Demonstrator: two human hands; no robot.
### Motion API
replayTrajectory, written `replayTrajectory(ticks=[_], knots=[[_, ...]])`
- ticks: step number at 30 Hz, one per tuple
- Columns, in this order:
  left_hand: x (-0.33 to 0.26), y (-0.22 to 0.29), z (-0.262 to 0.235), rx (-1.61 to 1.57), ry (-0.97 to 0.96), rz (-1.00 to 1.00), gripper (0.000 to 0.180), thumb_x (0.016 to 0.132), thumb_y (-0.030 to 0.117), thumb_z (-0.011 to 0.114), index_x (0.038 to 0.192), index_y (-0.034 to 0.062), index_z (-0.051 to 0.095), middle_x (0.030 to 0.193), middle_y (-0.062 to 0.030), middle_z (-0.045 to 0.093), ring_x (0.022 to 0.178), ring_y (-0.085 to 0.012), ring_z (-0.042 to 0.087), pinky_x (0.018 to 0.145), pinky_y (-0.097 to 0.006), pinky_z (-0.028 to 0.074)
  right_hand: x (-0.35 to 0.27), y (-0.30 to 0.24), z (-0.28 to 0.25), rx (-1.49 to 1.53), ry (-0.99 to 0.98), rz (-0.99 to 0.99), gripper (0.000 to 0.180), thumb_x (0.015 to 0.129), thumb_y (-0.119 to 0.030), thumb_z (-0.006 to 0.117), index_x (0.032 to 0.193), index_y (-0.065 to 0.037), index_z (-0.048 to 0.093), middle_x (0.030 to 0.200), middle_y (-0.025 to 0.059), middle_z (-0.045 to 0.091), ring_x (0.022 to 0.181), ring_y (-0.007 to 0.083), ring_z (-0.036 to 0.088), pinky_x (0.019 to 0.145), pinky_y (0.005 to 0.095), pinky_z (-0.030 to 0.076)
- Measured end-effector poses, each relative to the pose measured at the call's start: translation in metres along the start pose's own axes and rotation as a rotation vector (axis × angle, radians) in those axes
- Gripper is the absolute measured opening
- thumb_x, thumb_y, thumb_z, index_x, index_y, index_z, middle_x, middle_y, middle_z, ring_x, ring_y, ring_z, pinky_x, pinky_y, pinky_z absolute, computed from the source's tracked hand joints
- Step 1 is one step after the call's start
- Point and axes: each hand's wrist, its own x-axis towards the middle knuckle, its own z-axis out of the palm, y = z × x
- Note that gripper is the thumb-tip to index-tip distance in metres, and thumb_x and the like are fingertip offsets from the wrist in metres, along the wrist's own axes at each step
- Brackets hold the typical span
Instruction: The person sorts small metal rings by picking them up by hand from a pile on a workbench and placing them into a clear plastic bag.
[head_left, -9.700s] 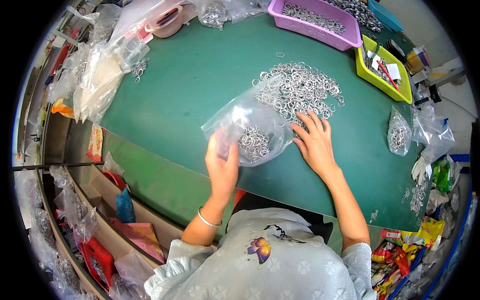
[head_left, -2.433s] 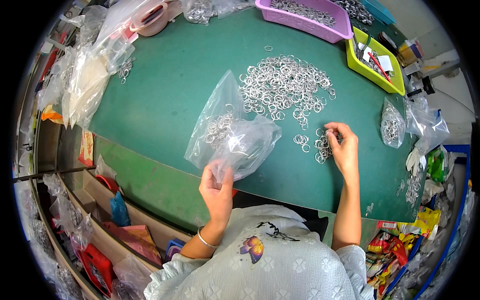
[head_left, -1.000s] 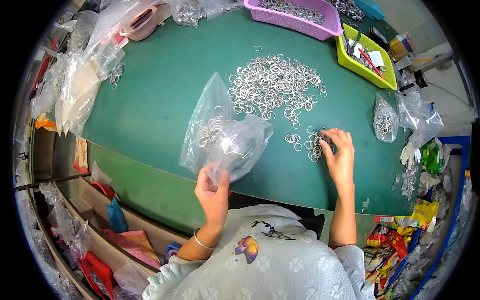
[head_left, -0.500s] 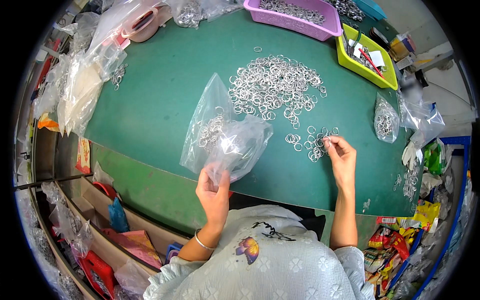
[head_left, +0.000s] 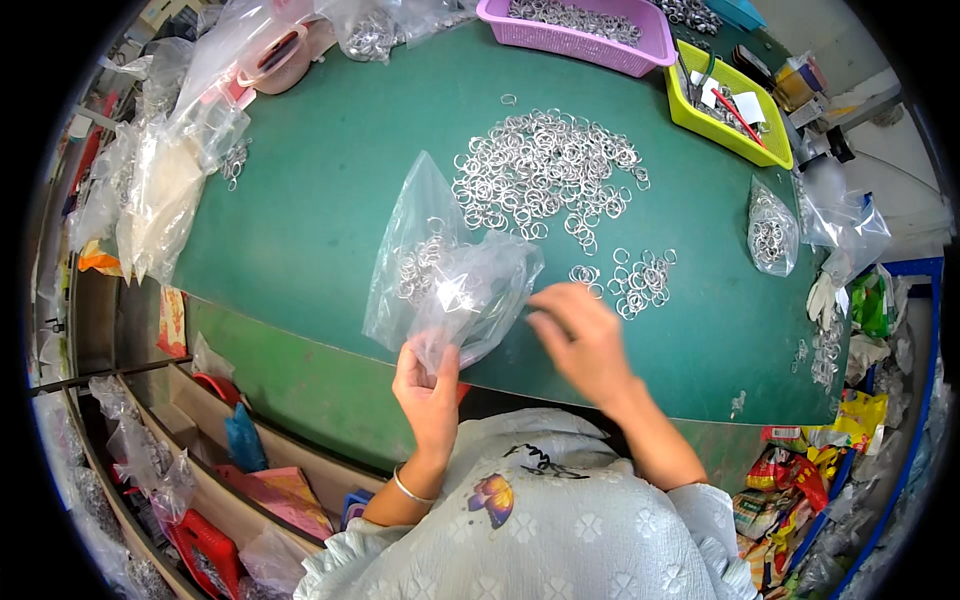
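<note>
A clear, crinkled plastic bag (head_left: pixel 450 285) partly filled with silver metal rings is held up off the near edge of the green work table (head_left: pixel 320 180), its mouth turned toward the right so it can take more. The left hand (head_left: pixel 428 385) pinches the bag's lower corner from beneath, fingers closed on the film. The right hand (head_left: pixel 580 335), blurred, sits at the bag's opening with fingers drawn together; whether it carries rings cannot be told. Just beyond it lies a small counted-looking cluster of loose rings (head_left: pixel 635 280), apart from the large heap of the same rings (head_left: pixel 545 170) farther back. A purple slotted basket (head_left: pixel 585 40), a lime-green tray (head_left: pixel 730 115) and a small filled bag (head_left: pixel 770 235) stand along the far and right edges.
</note>
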Motion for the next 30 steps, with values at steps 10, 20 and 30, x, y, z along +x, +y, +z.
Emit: replayTrajectory(ticks=[10,20,30], knots=[[0.000,0.002,0.004,-0.020,-0.014,-0.003,0.019,0.089,0.004,0.061,0.107,-0.0011,0.058,0.099,-0.0023,0.060,0.088,-0.0070,0.054,0.077,-0.021,0.043,-0.028,0.067,-0.077,-0.700,0.193,0.217,0.009,0.078,-0.006,0.069,0.084,-0.001,0.064,0.085,0.0105,0.060,0.080,0.0259,0.055,0.072,0.0358,0.042],[0.000,-0.001,0.003,0.022,-0.011,0.017,0.018,0.089,0.005,0.061,0.107,-0.0012,0.058,0.097,-0.0021,0.060,0.086,-0.0066,0.055,0.075,-0.022,0.045,-0.030,0.072,-0.083,-0.599,0.266,0.225,0.010,0.077,-0.005,0.069,0.086,-0.003,0.065,0.088,0.0091,0.061,0.084,0.0273,0.054,0.075,0.0364,0.040],[-0.001,0.000,0.003,-0.013,-0.010,0.008,0.019,0.089,0.005,0.061,0.107,-0.0016,0.058,0.097,-0.0026,0.060,0.086,-0.0071,0.055,0.075,-0.022,0.044,-0.033,0.076,-0.089,-0.292,0.303,0.391,0.011,0.073,-0.003,0.074,0.081,-0.001,0.067,0.083,0.0073,0.064,0.073,0.0185,0.054,0.067,0.0294,0.041]])
